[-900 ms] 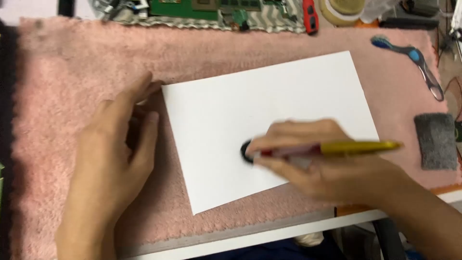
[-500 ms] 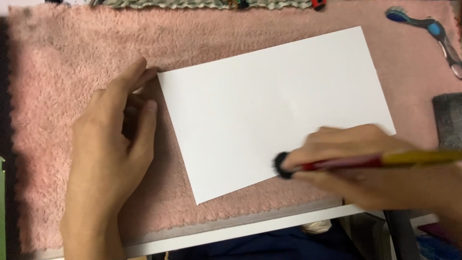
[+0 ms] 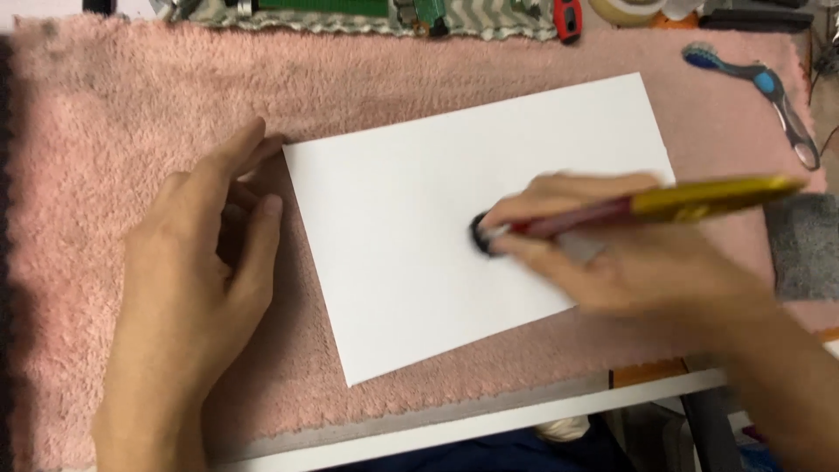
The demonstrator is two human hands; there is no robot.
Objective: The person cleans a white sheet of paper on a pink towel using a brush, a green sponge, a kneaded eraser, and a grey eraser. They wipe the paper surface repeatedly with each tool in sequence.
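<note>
One white sheet (image 3: 419, 236) lay slanted on one pink towel (image 3: 105, 114), and two hands were over them. The right hand (image 3: 629, 253) had its fingers closed around one pen (image 3: 664, 203), red toward the tip and gold toward the back, held nearly level and pointing left; the tip met a single small black blob (image 3: 482, 234) on the sheet, a little right of the sheet's middle. Whether that blob was a mark or a small object could not be told, as the hand was blurred. The left hand (image 3: 197, 288) lay on the towel just beside the sheet's left edge, fingers loosely curled and partly open, holding nothing; its fingertips (image 3: 262, 144) reached the sheet's upper left corner. At the towel's far right lay one blue and grey toothbrush (image 3: 760, 96), well apart from the sheet. One grey pad (image 3: 808, 245) sat at the right edge, just behind the pen's gold end. Along the top edge were one green circuit board (image 3: 332, 7) on a patterned cloth, one red item (image 3: 568, 17) and one tape roll (image 3: 629, 9), all partly cut off.
</note>
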